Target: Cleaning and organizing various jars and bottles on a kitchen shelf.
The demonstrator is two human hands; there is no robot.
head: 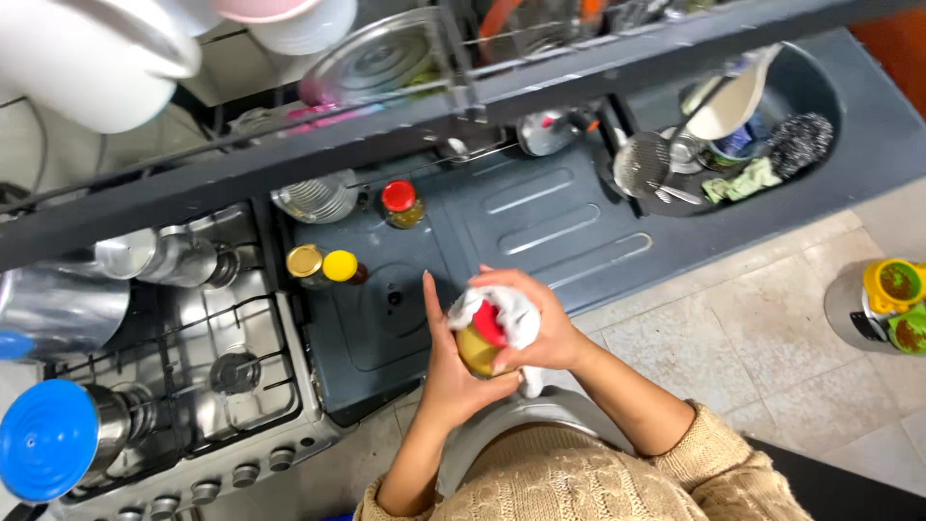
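Observation:
My left hand [449, 371] grips a small jar [477, 349] with yellowish contents and a red lid, held over the front edge of the dark grey counter [540, 227]. My right hand [540, 323] presses a white cloth [509, 314] over the jar's lid and top. The cloth hides most of the lid. On the counter behind stand three more jars: one with a red lid [399, 203], one with a gold lid [306, 261] and one with a yellow lid [340, 266].
A steel gas stove [207, 386] with pots and a blue-lidded pot [50, 439] sits at the left. The sink [801, 96] at the right holds dishes, a strainer, a scrubber and a green rag. A dish rack runs overhead. Another container with yellow and green lids [883, 304] stands on the tiled floor.

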